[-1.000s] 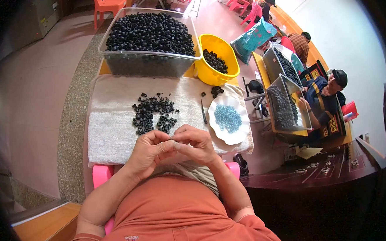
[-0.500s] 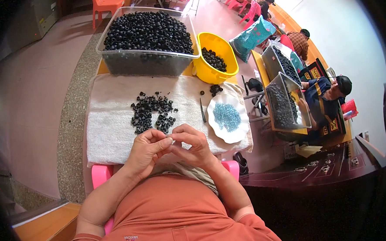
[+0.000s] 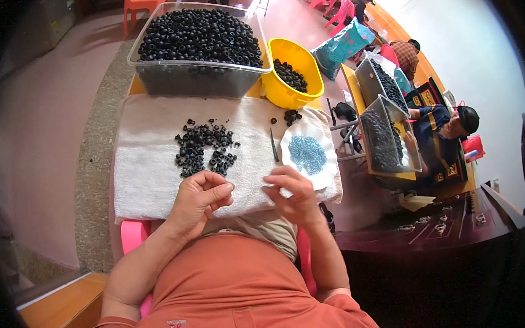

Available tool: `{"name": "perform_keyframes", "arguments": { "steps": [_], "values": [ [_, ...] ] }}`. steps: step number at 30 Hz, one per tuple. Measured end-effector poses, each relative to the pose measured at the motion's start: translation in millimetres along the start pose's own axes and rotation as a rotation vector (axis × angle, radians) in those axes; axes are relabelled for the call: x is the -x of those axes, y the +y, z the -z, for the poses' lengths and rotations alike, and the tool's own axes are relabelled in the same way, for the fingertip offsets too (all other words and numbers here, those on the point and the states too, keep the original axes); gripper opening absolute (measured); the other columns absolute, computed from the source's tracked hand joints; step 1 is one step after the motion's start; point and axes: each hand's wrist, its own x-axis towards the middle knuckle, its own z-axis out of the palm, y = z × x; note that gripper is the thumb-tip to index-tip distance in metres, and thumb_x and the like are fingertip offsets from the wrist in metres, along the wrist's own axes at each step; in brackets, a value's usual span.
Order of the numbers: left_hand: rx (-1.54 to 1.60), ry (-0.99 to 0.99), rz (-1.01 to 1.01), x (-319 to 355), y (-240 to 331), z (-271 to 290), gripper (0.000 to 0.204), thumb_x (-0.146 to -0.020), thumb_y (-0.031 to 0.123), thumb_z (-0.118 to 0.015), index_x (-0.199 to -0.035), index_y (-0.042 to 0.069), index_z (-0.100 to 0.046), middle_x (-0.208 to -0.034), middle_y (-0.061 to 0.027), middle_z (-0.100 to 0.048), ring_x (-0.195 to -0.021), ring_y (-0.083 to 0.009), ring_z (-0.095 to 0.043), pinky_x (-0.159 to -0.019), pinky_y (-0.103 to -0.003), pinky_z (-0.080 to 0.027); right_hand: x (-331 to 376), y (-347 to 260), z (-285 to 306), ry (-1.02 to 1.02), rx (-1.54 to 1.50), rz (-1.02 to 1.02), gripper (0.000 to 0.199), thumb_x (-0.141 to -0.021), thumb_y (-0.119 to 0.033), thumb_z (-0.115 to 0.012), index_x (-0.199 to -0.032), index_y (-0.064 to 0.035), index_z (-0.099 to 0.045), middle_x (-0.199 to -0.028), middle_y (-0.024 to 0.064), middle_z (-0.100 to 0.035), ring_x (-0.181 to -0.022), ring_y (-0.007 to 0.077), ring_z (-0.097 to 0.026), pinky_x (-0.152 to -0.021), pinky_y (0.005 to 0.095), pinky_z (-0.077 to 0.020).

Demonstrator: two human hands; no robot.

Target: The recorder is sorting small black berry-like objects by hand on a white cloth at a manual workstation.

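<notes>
The person's left hand (image 3: pixel 188 204) pinches thumb to forefinger; whether it grips anything cannot be told. Black pieces (image 3: pixel 193 145) lie just beyond it on a white towel (image 3: pixel 144 176). The right hand (image 3: pixel 300 199), fingers parted, is near a plate (image 3: pixel 331 154) of blue beads (image 3: pixel 307 153).

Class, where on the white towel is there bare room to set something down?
Bare: the white towel between its left edge and the black pieces, and between those pieces and the slim tool. Crowded: right, around the scalloped plate.
</notes>
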Motion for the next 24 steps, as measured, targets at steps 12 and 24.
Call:
{"name": "perform_keyframes", "arguments": {
  "steps": [12, 24],
  "values": [
    [-0.006, 0.002, 0.038, 0.5, -4.5, -4.7, 0.012, -0.085, 0.005, -0.073, -0.092, 0.005, -0.063, -0.084, -0.0026, -0.066, -0.074, -0.0101, -0.063, -0.072, -0.026, -0.056, 38.5, 54.4, 81.6, 0.001, 0.689, -0.174, 0.014, -0.084, -0.005, -0.063, -0.096, -0.0026, -0.069, -0.095, 0.0123, -0.066, -0.086, 0.0327, -0.065, -0.075, 0.0401, -0.0517],
    [-0.013, -0.029, 0.033, -1.3, -9.0, 0.7, 0.010, -0.087, 0.003, -0.069, -0.093, 0.005, -0.061, -0.086, -0.0052, -0.067, -0.076, -0.0136, -0.065, -0.071, -0.028, -0.057, 19.4, 54.3, 77.6, -0.145, 0.710, -0.313, 0.015, -0.084, -0.012, -0.064, -0.096, -0.0055, -0.071, -0.094, 0.0116, -0.065, -0.089, 0.0332, -0.065, -0.078, 0.0413, -0.0514]
  ]
}}
